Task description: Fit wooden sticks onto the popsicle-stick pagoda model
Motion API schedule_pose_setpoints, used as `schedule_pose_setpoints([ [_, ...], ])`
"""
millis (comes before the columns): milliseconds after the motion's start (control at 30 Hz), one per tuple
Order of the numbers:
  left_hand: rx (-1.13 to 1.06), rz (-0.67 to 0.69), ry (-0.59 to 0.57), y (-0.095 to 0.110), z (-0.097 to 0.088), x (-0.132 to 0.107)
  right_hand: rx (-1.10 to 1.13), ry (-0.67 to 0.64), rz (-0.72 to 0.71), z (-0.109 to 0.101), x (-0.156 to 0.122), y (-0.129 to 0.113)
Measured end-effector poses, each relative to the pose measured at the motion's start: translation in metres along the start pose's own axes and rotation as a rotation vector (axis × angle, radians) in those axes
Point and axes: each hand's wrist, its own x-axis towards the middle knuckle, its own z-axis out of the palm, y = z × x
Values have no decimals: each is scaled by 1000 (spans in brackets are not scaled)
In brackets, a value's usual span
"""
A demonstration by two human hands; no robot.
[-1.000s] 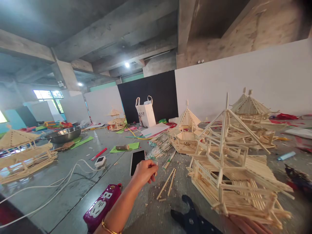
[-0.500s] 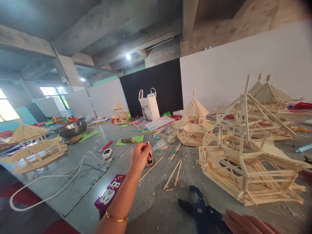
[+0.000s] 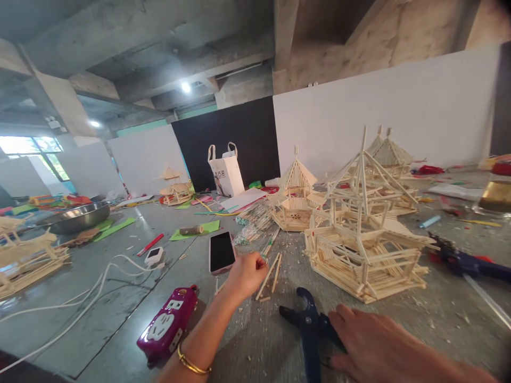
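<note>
My left hand, with a gold bracelet on its wrist, is closed beside the loose thin wooden sticks. Its fingertips are curled out of sight, so I cannot tell what they hold. A phone with a dark screen lies just left of it. At the lower right, my right hand has its fingers around one handle of the dark blue shears. Their jaws are apart and point away from me. Beyond them stands a stick-built pavilion with an open-framed roof.
A purple power strip sits left of my forearm, near a white cable and white charger. Bundled sticks and another pavilion stand farther back. A second blue tool lies at right, a metal bowl at left.
My left hand has left the phone and moved right to the sticks. My right hand has come further into view on the shears. The view has turned right.
</note>
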Motion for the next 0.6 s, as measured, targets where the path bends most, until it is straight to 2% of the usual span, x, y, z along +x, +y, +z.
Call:
schedule_pose_setpoints([
  [100,-24,-4,16,1,-1,-1,64,-149,5,-8,3,0],
  [200,-94,-6,52,0,-3,-1,139,-185,154,1,4,3],
  [300,-200,-1,115,0,-5,1,232,-71,234,19,6,8],
  [433,-357,0,157,8,-7,-5,229,203,222,33,16,16],
  [500,-426,8,128,15,-5,-18,243,308,256,36,23,18],
  [600,-473,18,118,19,5,-47,417,314,396,39,36,18],
])
